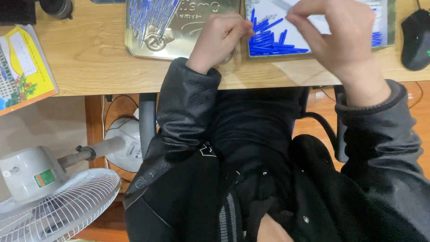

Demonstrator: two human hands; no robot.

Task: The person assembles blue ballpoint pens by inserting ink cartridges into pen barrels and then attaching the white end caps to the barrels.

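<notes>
Head view. Step in hand, judged from the layout: sorting or assembling small pen parts at a wooden desk [103, 54]. At 12 o'clock lies a shallow tray [390, 27] holding a heap of blue pen caps [268, 40]; at 11 o'clock a metal tin lid [179, 45] carries clear-barrelled blue pens [150, 15]. The left hand [219, 40] rests at the heap's left edge, fingers curled together, apparently pinching a cap, though the grasped part is hidden. The right hand [340, 36] hovers above the tray at 1 o'clock; its fingertips [293, 15] are drawn nearly closed on something slender, too blurred to name. A next move would call for fine alignment of two small parts between both pinches. Periphery: black mouse [415, 40] at 2 o'clock, yellow booklet [22, 67] at 10 o'clock, white fan [53, 197] at 8 o'clock.
</notes>
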